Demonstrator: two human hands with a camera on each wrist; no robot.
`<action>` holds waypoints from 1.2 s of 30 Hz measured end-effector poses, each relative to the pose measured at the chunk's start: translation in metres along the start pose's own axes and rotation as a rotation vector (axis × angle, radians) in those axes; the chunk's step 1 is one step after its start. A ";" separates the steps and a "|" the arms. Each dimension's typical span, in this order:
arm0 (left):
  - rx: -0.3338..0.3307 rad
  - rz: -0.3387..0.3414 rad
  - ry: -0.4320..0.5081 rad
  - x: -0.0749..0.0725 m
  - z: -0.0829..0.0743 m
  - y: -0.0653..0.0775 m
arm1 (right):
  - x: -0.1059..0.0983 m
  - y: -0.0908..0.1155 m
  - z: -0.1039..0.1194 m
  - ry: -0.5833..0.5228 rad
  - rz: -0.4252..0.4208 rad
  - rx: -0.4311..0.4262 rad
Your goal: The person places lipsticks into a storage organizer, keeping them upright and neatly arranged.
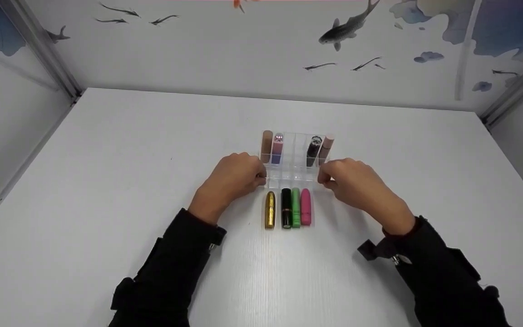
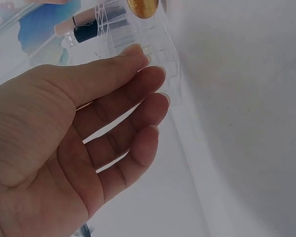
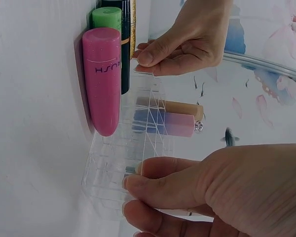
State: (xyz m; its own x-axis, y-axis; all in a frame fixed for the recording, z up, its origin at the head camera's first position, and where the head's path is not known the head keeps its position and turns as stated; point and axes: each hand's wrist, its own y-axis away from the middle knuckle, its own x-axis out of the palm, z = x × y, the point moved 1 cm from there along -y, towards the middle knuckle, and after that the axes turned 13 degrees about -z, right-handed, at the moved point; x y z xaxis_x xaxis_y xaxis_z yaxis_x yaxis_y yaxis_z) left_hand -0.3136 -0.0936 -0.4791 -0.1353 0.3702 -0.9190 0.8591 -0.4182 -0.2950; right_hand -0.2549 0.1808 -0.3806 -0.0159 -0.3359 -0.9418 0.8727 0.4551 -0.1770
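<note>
A clear plastic lipstick organizer (image 1: 294,174) stands on the table between both hands. My left hand (image 1: 238,176) pinches its left side with thumb and index finger; the other fingers are loosely bent. At the opposite side my right hand (image 1: 354,182) grips the edge between thumb and fingers. Four slots are not all filled: a brown tube (image 1: 266,146) and a pink-and-blue lipstick (image 1: 277,150) stand left, a black lipstick (image 1: 313,152) and a pale pink tube (image 1: 326,147) right. The middle slots between them hold nothing.
In front of the organizer lie a gold lipstick (image 1: 269,210), a black lipstick with a gold band (image 1: 286,209), a green tube (image 1: 296,208) and a pink tube (image 3: 102,84). The white table (image 1: 107,190) meets patterned wall panels (image 1: 243,54) behind and at the sides.
</note>
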 end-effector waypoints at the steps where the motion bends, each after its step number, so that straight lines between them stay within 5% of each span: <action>1: -0.009 0.009 -0.006 -0.011 -0.009 0.003 | 0.000 0.000 0.000 -0.001 0.000 -0.001; 5: -0.053 0.046 -0.025 -0.064 -0.052 0.016 | 0.001 0.001 0.000 0.003 -0.009 -0.013; 12: -0.051 0.052 -0.035 -0.069 -0.057 0.019 | 0.009 0.000 -0.009 0.015 -0.043 -0.042; 13: -0.065 0.066 -0.026 -0.081 -0.066 0.022 | 0.011 -0.001 -0.012 0.015 -0.047 -0.046; 16: -0.072 0.069 -0.026 -0.078 -0.065 0.021 | 0.019 -0.002 -0.022 0.029 -0.068 -0.070; 18: -0.062 0.056 -0.039 -0.061 -0.053 0.017 | 0.018 -0.002 -0.020 0.037 -0.063 -0.070; 27: -0.037 0.022 -0.099 -0.041 -0.040 0.011 | 0.001 0.005 0.010 0.062 -0.079 -0.066; 31: -0.048 0.040 -0.068 -0.040 -0.040 0.009 | 0.004 0.008 0.010 0.022 -0.084 -0.213; 36: -0.029 0.013 -0.080 -0.005 -0.014 0.002 | 0.009 0.007 0.009 -0.041 -0.026 -0.398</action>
State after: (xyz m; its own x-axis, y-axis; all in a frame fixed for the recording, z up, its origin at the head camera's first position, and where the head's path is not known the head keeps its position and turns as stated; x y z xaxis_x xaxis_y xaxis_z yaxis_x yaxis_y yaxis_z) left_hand -0.3050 -0.0847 -0.4719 -0.1620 0.2970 -0.9410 0.8750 -0.3977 -0.2761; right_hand -0.2444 0.1735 -0.3876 -0.0092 -0.3804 -0.9248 0.6150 0.7271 -0.3052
